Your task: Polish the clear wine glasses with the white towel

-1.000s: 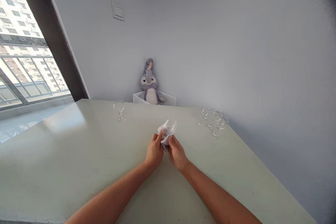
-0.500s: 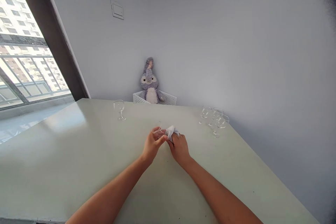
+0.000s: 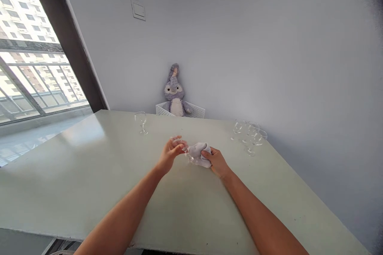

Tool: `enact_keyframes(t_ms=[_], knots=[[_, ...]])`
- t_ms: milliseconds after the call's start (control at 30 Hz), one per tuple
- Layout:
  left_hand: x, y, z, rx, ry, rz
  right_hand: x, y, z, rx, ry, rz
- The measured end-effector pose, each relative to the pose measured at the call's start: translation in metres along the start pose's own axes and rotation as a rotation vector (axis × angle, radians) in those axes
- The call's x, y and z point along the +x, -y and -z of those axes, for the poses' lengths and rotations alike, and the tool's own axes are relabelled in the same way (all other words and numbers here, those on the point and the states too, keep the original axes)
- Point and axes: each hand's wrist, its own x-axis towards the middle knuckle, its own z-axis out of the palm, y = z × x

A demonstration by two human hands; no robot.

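A smooth grey-blue wall [image 3: 254,55] bearing a light switch [image 3: 139,9] rises behind a pale, glossy surface [image 3: 98,175]. At left, a dark-framed window [image 3: 64,36] shows a metal railing [image 3: 44,64] and a pale high-rise building [image 3: 20,12]; daylight reflects brightly off the surface's far left part.

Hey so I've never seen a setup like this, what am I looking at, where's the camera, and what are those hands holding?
There's no robot here, just a person's two bare hands. The camera is worn on the head, looking forward and down. The left hand holds a clear stemmed glass; the right hand holds a pale cloth close beside it. On the pale table, a single glass stands to the left and a cluster of glasses to the right. Beyond the far edge, a plush toy sits in a white basket.
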Motion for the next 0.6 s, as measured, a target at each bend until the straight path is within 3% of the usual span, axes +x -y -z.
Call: enact_keyframes(t_ms=[133,200,267,400,600], knots=[[0.017,-0.014,0.039,0.186,-0.418,-0.179,0.008,-0.004,0.010,0.106,-0.174,-0.016],[0.023,-0.019,0.065,0.340,-0.616,-0.241,0.009,-0.006,0.013,0.129,-0.202,-0.020],[0.027,-0.020,0.090,0.449,-0.742,-0.266,0.009,-0.009,0.012,0.124,-0.197,-0.012],[0.035,-0.015,0.127,0.521,-0.851,-0.252,0.007,-0.013,0.007,0.074,-0.146,0.004],[0.049,-0.013,0.156,0.455,-0.960,-0.203,0.005,-0.013,0.006,0.044,-0.132,0.000]])
